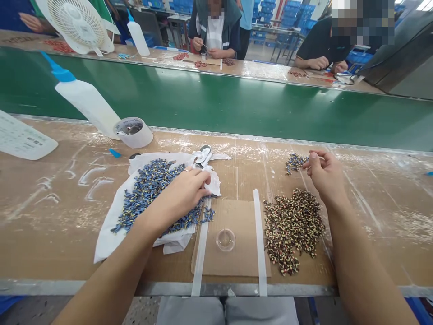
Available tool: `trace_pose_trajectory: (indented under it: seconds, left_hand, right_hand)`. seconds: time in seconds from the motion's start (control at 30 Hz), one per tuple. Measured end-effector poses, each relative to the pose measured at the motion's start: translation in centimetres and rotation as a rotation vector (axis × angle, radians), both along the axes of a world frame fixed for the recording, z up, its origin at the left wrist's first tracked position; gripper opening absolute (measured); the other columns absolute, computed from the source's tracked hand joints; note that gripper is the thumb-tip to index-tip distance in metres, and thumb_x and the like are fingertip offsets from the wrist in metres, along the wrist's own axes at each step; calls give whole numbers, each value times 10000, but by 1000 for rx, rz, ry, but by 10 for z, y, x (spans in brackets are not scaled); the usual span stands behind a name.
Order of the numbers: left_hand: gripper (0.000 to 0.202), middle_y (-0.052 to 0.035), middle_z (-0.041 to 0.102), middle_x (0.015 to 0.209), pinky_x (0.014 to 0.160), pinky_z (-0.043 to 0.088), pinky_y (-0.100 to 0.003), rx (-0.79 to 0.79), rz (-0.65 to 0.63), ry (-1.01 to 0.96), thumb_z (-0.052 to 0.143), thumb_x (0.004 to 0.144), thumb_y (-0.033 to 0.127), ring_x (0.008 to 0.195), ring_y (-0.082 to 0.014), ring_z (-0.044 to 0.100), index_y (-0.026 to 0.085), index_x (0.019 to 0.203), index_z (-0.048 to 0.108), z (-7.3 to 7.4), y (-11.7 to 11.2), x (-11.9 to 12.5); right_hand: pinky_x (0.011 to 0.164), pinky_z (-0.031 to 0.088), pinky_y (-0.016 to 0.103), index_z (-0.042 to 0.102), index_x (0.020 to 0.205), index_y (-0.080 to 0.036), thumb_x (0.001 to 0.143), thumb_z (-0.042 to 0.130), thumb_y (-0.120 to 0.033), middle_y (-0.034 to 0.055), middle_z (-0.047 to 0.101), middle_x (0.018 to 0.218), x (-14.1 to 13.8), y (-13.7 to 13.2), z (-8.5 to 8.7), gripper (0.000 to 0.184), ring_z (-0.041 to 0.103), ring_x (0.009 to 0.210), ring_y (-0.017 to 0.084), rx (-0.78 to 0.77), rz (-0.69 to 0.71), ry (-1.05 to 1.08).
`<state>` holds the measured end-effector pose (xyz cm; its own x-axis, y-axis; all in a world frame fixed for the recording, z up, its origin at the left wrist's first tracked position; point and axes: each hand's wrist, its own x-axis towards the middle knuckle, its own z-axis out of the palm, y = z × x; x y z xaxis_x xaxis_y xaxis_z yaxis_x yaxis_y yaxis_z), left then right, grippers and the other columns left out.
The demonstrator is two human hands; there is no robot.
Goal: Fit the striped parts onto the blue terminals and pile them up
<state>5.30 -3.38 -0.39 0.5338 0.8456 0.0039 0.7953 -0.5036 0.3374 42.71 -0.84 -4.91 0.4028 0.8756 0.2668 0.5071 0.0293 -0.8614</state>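
My left hand (191, 187) is over the right side of a heap of small blue-and-yellow pieces (154, 180) spread on a white sheet (110, 239). Its fingers curl inward beside the crumpled edge of the sheet; what they hold, if anything, is hidden. My right hand (324, 174) is pinched closed at the edge of a small cluster of dark blue pieces (295, 162); nothing can be made out between the fingertips. Below it lies a pile of small brown, cream and red pieces (294, 225). Between the heaps, a small clear cup (225, 240) stands on taped-down cardboard (237, 266).
Left and back, a roll of tape (144, 135) stands beside a white squeeze bottle (88, 101) with a blue nozzle; another bottle (25, 137) is farther left. A green strip (216, 101) crosses behind. Beyond it are a fan (79, 25) and people working with their hands.
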Motion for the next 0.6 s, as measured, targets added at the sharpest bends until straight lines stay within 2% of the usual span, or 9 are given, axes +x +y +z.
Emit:
trace_pose_trajectory:
  seconds: [0.13,0.3,0.43,0.6]
  left_hand:
    - [117,-25,582,876,743,363,-301,-146,27,-2,632,843,253,877,-210,511,196,781,551,6,-2,-14]
    - [91,-31,578,853,708,345,-296,-312,28,35,661,786,240,854,-213,507,194,778,583,-4,-5,-19]
    - [109,-37,582,814,703,339,-294,-318,15,19,579,825,193,822,-197,509,185,716,571,-4,-4,-17]
    - [157,-23,579,789,675,335,-288,-217,-2,-10,503,877,197,758,-172,505,185,721,510,4,-1,-18]
  right_hand:
    - [500,423,269,604,1036,-199,900,542,-463,24,646,685,-7,-1,2,303,535,515,137,-14,21,-11]
    - [521,418,268,634,995,-182,885,568,-415,33,659,687,-12,-2,0,266,528,514,126,-62,77,-40]
    - [482,391,247,633,1021,-187,859,605,-431,22,640,708,-17,-4,0,294,511,517,115,-66,120,109]
    - [496,390,270,635,1038,-231,865,620,-439,24,638,738,-20,-9,6,271,509,540,128,-44,113,183]
